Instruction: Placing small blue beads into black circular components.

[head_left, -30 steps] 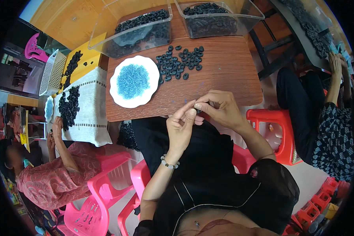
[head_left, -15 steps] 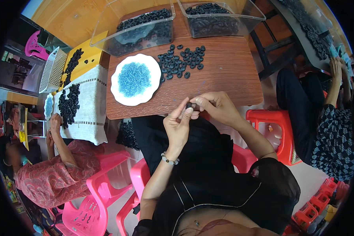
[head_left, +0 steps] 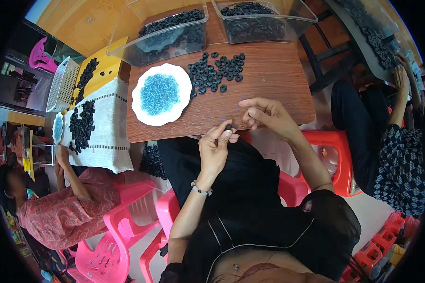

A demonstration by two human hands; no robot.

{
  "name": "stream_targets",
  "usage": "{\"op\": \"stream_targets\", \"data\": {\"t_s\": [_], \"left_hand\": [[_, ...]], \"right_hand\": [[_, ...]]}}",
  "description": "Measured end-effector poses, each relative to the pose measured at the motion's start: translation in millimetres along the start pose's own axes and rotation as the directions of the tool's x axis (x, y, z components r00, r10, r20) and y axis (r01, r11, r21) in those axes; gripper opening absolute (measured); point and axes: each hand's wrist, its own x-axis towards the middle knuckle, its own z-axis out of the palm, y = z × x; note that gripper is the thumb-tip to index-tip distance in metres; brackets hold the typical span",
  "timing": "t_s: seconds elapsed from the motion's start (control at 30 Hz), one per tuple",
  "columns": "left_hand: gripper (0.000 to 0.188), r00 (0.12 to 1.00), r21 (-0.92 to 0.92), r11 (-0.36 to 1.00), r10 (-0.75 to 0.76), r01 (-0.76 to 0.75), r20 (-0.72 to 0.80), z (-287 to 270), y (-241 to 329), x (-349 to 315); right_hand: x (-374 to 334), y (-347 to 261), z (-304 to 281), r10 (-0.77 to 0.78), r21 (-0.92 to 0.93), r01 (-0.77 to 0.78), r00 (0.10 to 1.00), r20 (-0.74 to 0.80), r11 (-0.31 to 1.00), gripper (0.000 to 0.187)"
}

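Note:
My left hand (head_left: 214,147) pinches a small black oval ring-shaped piece (head_left: 228,127) between thumb and fingers, just off the table's near edge. A beaded bracelet circles that wrist. To its right, my right hand (head_left: 268,119) is raised over the table's near edge, fingers loosely bent and apart, with nothing visible in them. A white scalloped plate (head_left: 138,107) on the table holds many tiny blue beads (head_left: 159,94). Right of the plate lies a loose group of black ring-shaped pieces (head_left: 215,73).
Two clear plastic bins (head_left: 171,51) (head_left: 269,34) of black pieces stand at the brown table's (head_left: 274,80) far edge. At left, a person sits by a cloth-covered table (head_left: 107,118) with black pieces; another works at right. A red stool (head_left: 337,160) and pink chairs (head_left: 101,257) stand nearby.
My right hand has moved up and right, away from the left, and its fingers have spread. My left hand stays nearly in place, still pinching the black piece.

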Motion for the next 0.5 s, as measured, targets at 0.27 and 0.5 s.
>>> {"op": "stream_targets", "data": {"t_s": [0.27,0.5], "left_hand": [[0.027,0.997,-0.121,0.99,-0.065,0.069,0.033,4.0,4.5,-1.2],[0.032,0.998,-0.146,0.987,-0.058,0.062,0.026,10.1,17.9,-4.5]], "right_hand": [[-0.9,3.3,-8.9,0.01,-0.072,-0.007,0.999,0.041,0.997,0.027],[-6.2,1.8,-3.4,0.008,0.032,-0.008,1.0,0.009,0.999,0.027]]}}
